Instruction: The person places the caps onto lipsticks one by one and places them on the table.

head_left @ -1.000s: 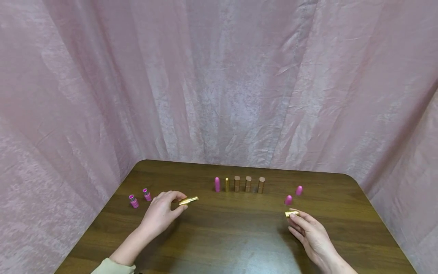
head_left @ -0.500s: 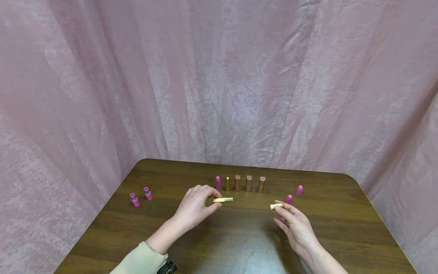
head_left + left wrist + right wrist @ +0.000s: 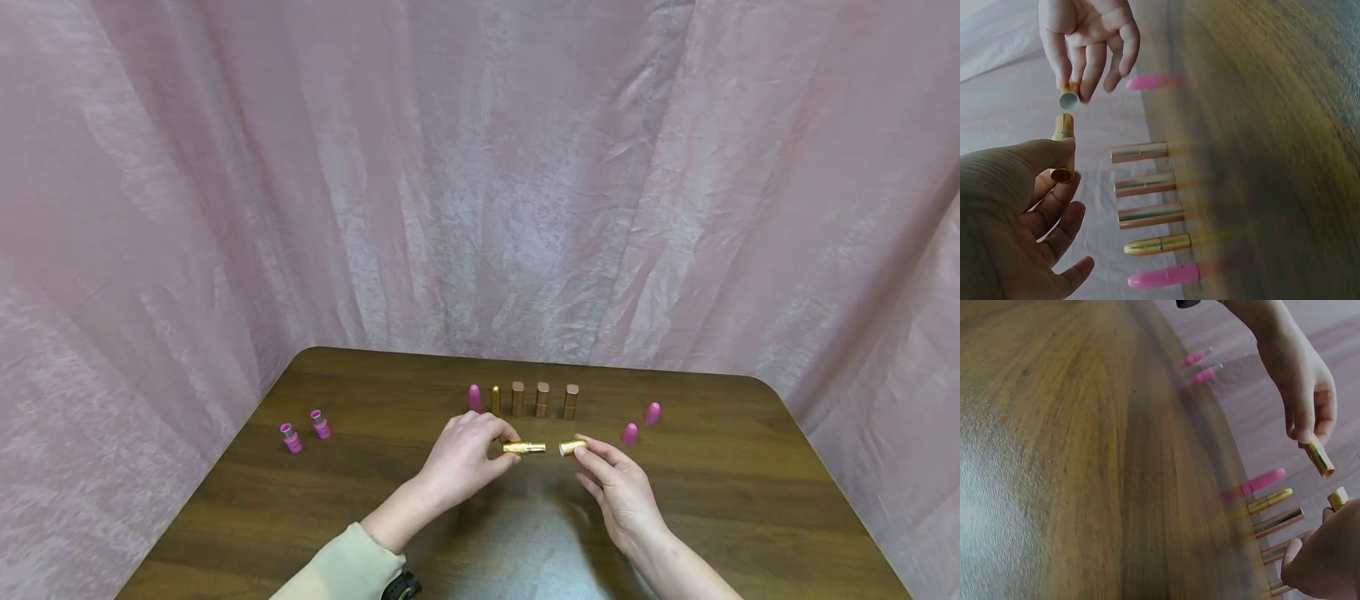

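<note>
My left hand (image 3: 467, 454) pinches a gold lipstick base (image 3: 525, 448) between thumb and fingers, its narrower end pointing right. Across a small gap, my right hand (image 3: 617, 492) pinches a gold lipstick cap (image 3: 572, 448). The cap's round open end faces the base, as the left wrist view shows, and the two parts are lined up but apart. Both are held above the table. Just behind them stands a row of closed lipsticks: a pink one (image 3: 475, 398), a gold one (image 3: 496, 401) and three rose-gold ones, the middle of which is a rose-gold lipstick (image 3: 542, 400).
Two uncapped pink lipstick bases (image 3: 291, 438) stand at the left of the brown wooden table (image 3: 300, 517). On the right stand two pink caps (image 3: 630, 433). A pink curtain (image 3: 480, 183) hangs behind the table's far edge.
My left hand has carried the gold base to the right, and my right hand has brought the gold cap leftward. The wide gap between them has become small. The standing lipsticks have stayed put.
</note>
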`<state>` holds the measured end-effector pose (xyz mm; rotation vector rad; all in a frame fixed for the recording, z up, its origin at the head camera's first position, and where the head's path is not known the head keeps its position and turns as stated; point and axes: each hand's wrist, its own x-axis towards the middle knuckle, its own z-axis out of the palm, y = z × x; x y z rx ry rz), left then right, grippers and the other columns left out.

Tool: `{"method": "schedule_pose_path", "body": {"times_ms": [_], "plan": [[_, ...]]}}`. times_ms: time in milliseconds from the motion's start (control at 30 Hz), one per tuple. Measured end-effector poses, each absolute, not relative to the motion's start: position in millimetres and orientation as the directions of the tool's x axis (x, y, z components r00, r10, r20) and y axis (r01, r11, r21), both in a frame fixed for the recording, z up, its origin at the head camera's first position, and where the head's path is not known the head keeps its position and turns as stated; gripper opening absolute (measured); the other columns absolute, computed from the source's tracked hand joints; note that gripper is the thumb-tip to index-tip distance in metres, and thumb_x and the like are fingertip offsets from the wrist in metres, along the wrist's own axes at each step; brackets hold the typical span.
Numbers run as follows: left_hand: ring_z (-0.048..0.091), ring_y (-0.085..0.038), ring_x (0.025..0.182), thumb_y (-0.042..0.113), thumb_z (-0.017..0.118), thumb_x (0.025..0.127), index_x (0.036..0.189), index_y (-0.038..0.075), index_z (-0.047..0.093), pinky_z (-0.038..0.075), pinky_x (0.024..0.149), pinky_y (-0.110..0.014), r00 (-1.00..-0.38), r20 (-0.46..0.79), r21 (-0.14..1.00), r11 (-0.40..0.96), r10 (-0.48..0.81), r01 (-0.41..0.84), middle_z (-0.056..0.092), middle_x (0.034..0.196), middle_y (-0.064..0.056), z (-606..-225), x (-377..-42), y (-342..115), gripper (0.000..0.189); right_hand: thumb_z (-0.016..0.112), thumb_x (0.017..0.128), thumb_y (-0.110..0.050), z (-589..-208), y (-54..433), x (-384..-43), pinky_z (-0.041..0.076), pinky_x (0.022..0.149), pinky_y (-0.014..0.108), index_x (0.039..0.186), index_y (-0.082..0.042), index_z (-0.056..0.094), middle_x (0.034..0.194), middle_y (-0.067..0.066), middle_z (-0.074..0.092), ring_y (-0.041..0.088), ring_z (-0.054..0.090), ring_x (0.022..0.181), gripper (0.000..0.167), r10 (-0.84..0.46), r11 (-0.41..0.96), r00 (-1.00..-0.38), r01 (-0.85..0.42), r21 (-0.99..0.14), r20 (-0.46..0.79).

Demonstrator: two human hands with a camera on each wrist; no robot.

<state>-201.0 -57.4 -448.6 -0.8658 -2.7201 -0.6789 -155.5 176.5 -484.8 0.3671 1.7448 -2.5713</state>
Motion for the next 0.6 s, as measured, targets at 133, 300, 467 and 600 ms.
{"method": "schedule_pose_path", "body": {"times_ms": [133,300,467,600], "plan": [[0.060,-0.012,0.099,0.033,0.082,0.086,0.096,0.025,0.072,0.045,0.099,-0.044,-0.805,0.319,0.362,0.720,0.501,0.592,0.069,0.098,0.014,-449.5,-200.6,-54.6,0.016,0.070,0.094,-0.005,-486.8,169.3,-155.7,0.051,0.100,0.037,0.119,-0.004,0.071,0.116,0.003,0.066,0.015,0.064,0.104,0.025,0.102,-0.379,-0.976,0.139,-0.915,-0.190],[0.059,-0.012,0.100,0.033,0.082,0.087,0.097,0.027,0.072,0.045,0.101,-0.043,-0.813,0.300,0.371,0.724,0.499,0.581,0.069,0.099,0.015,-450.3,-198.5,-51.7,0.015,0.072,0.092,-0.003,-488.0,160.4,-155.6,0.052,0.097,0.036,0.124,0.003,0.068,0.117,0.005,0.065,0.015,0.063,0.101,0.033,0.084,-0.384,-0.977,0.151,-0.911,-0.197],[0.059,-0.013,0.104,0.033,0.082,0.087,0.098,0.027,0.072,0.043,0.105,-0.044,-0.810,0.300,0.380,0.715,0.504,0.586,0.069,0.101,0.016,-452.3,-197.4,-49.6,0.016,0.074,0.090,-0.006,-489.4,155.6,-154.7,0.051,0.094,0.036,0.120,-0.001,0.071,0.113,0.001,0.066,0.013,0.061,0.100,0.031,0.083,-0.355,-0.975,0.164,-0.920,-0.206],[0.059,-0.013,0.105,0.031,0.082,0.087,0.098,0.027,0.071,0.042,0.106,-0.044,-0.806,0.309,0.385,0.708,0.505,0.592,0.069,0.101,0.016,-454.2,-197.5,-48.6,0.016,0.074,0.090,-0.007,-490.3,154.6,-154.3,0.048,0.096,0.039,0.117,-0.004,0.072,0.111,-0.001,0.067,0.013,0.060,0.101,0.027,0.089,-0.344,-0.974,0.165,-0.924,-0.207]]}}
